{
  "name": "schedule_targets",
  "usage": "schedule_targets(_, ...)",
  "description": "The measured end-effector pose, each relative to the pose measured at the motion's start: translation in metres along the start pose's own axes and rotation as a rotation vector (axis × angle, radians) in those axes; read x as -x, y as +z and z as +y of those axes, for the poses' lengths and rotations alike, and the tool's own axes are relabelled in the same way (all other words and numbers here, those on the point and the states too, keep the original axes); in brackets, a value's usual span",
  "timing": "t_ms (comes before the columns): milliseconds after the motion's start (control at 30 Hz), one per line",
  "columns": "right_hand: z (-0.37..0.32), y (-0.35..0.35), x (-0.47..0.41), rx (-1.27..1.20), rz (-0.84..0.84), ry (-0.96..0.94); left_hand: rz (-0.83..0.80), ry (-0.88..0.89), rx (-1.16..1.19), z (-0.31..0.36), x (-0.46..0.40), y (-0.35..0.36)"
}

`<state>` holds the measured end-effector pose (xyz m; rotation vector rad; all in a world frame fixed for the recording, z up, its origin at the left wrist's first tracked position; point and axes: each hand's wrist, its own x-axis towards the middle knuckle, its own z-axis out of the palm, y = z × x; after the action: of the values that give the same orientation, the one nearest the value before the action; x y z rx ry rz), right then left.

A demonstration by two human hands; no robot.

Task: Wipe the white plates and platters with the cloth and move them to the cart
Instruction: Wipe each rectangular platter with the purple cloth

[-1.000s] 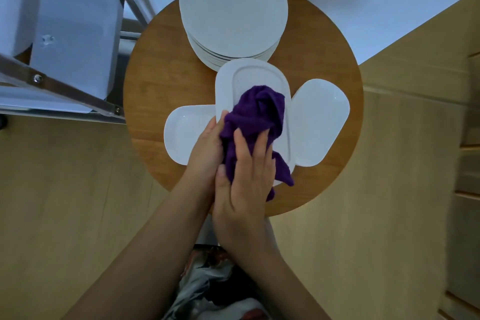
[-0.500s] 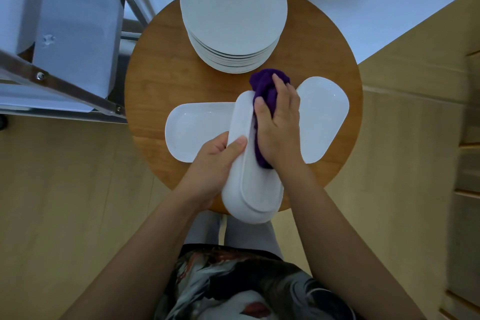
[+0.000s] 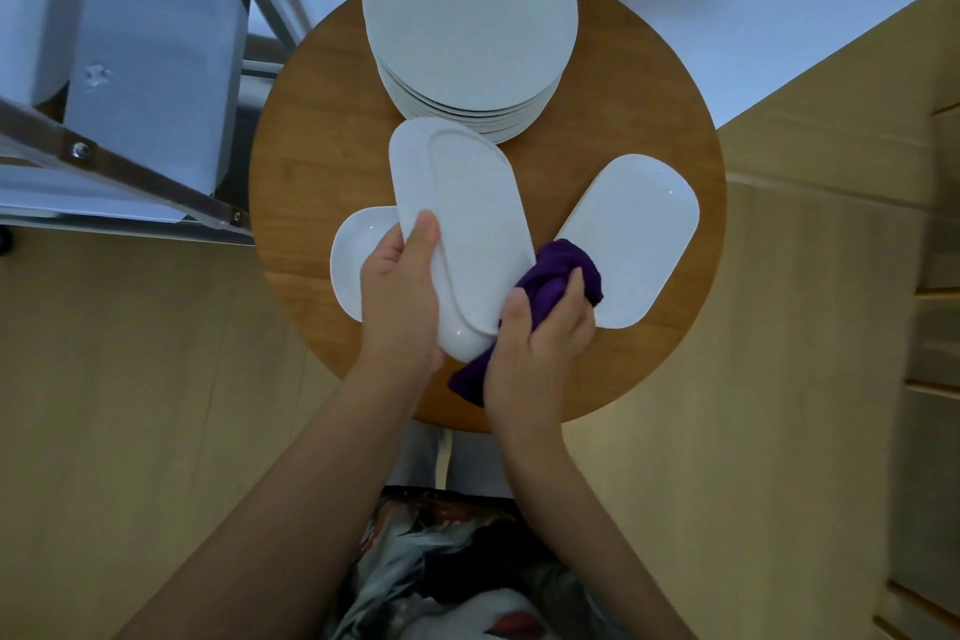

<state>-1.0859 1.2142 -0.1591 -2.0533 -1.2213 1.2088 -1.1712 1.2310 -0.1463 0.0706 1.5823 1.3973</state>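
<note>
Platter (image 3: 467, 224) gripped, purple cloth (image 3: 556, 276) at its edge.

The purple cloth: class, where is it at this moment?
In the head view, the purple cloth is bunched in the right hand, against the near right edge of the held platter, above the round table.
</note>
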Motion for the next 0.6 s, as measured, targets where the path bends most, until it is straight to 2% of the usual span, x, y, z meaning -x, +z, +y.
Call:
schedule_targets(100, -0.003, 0.008, 0.023, -0.036, 0.001, -0.082, 0.033, 0.013, -0.052, -0.003, -0.004, 0.010)
schedule_targets(133, -0.001, 0.008, 0.029, -0.062, -0.052, -0.091, 0.036, 0.034, -0.098, -0.005, -0.007, 0.010)
schedule_targets(200, 0.006, 0.001, 0.037, -0.116, -0.192, -0.036, 0.005, 0.174, -0.343, -0.009, -0.010, 0.006)
schedule_targets(300, 0.012, -0.018, 0.030, -0.290, -0.256, 0.163, -0.150, 0.439, -0.767, -0.018, -0.006, -0.008)
schedule_targets(367, 0.009, -0.029, 0.013, -0.459, -0.202, 0.276, -0.284, 0.548, -0.907, -0.026, 0.003, -0.016)
schedule_targets(467, 0.002, -0.046, -0.018, -0.659, -0.190, 0.310, -0.384, 0.751, -1.126, -0.038, 0.018, -0.020)
schedule_targets(533, -0.003, -0.056, -0.038, -0.536, -0.212, 0.326, -0.434, 0.858, -1.234, -0.042, 0.024, -0.022)
schedule_targets(600, -0.006, -0.068, -0.052, -0.304, -0.245, 0.363, -0.468, 0.890, -1.275, -0.045, 0.022, -0.025)
